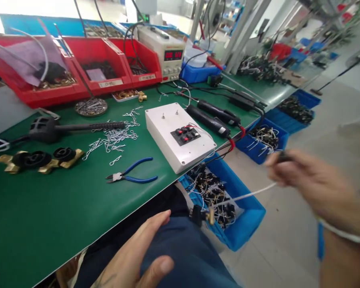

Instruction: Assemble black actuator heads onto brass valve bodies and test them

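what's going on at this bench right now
A person sits at a green bench. Their right hand, blurred, pinches a white wire that runs down to a small brass and black part hanging over a blue bin of similar wired parts. The left hand rests open on their lap. Blue-handled pliers lie untouched on the bench.

Pliers (132,175) lie on the table (48,224), left of the box (180,136).

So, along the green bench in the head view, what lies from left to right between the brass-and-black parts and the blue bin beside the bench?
Brass-and-black parts → loose wire clips → blue-handled pliers → white switch box → blue bin of wired parts, then the right hand holding a white wire.
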Tool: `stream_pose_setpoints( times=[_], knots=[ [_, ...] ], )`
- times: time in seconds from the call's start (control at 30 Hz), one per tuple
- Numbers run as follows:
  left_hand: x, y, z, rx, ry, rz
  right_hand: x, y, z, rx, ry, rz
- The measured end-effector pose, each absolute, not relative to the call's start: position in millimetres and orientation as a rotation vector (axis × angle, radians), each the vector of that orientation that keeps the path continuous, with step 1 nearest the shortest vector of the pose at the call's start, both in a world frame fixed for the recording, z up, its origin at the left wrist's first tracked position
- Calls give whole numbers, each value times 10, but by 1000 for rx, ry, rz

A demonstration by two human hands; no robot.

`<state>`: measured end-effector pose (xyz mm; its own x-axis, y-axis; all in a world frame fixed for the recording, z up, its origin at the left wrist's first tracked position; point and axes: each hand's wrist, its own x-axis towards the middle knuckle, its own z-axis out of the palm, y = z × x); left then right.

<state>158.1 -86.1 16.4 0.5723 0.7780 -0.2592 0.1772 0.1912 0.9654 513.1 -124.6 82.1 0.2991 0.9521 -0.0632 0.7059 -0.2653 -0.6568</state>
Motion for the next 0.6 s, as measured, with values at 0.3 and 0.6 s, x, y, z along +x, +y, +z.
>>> stream_pose_setpoints(
  times=[0.3, 0.6],
  knots=[
    [1565, -758, 86, 1337, 1009, 524, 5591, -1389, -1362, -2718, -1116, 1014],
    [1593, -766, 167, 1462, 1002, 514, 5520, -1462, -1968, -2557, -1089, 1131]
  ],
)
